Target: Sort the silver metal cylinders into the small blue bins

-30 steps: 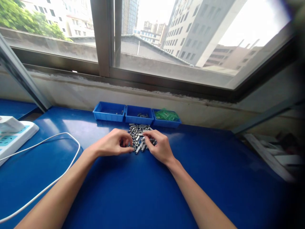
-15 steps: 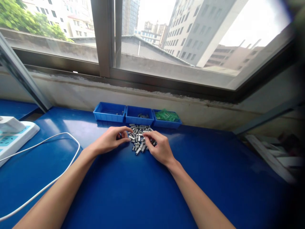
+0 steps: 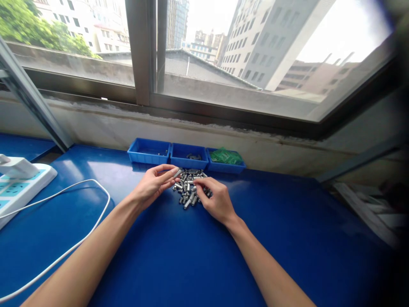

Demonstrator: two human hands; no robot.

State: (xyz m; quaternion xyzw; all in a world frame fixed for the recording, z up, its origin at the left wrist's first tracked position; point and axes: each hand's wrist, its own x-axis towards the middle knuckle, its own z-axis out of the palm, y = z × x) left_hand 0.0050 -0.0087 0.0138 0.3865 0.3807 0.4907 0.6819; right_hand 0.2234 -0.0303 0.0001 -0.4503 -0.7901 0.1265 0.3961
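Observation:
A heap of several small grey metal cylinders [image 3: 189, 186] lies on the blue table [image 3: 191, 256] in front of three blue bins. My left hand [image 3: 153, 182] is raised just left of the heap, pinching one metal cylinder [image 3: 177, 172] between thumb and fingertips. My right hand [image 3: 214, 199] rests on the heap's right side, fingers curled and pinched among the pieces.
Three small blue bins stand in a row by the wall: the left bin [image 3: 148, 152], the middle bin [image 3: 189, 156] with a few grey parts, the right bin [image 3: 227, 162] with green pieces. A white power strip [image 3: 19, 183] and its white cable [image 3: 73, 204] lie at left.
My left hand has lifted away from the heap's near edge and moved up toward the bins with one cylinder pinched in it. My right hand stays on the heap.

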